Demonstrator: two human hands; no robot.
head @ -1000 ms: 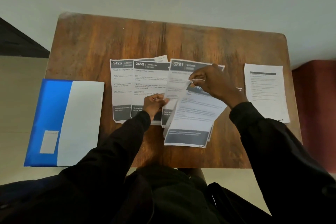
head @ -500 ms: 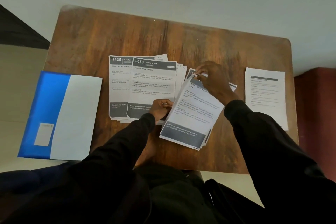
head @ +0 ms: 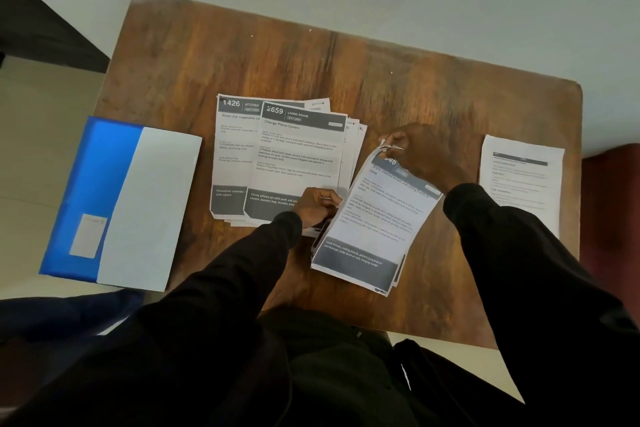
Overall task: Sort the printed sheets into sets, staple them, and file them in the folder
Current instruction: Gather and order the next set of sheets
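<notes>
Printed sheets lie fanned at the middle of the wooden table (head: 346,59): a sheet numbered 1426 (head: 232,149) and over it a sheet numbered 2659 (head: 298,156), with more edges showing behind. My right hand (head: 422,156) pinches the top corner of a tilted set of sheets (head: 377,229) headed "Store cleaned knives". My left hand (head: 317,204) holds the lower right edge of the fanned stack, fingers curled on the paper. A blue folder (head: 83,191) with a white sheet (head: 152,208) in it lies at the table's left edge. No stapler shows.
A separate white printed sheet (head: 519,184) lies near the table's right edge. A dark red seat (head: 613,218) stands to the right of the table. The folder overhangs the table on the left. My dark sleeves cover the near edge.
The sheet numbered 3791 has gone under or into the fanned stack. My right hand has drawn the tilted set rightward and away from the stack. My left hand stays on the stack's lower edge.
</notes>
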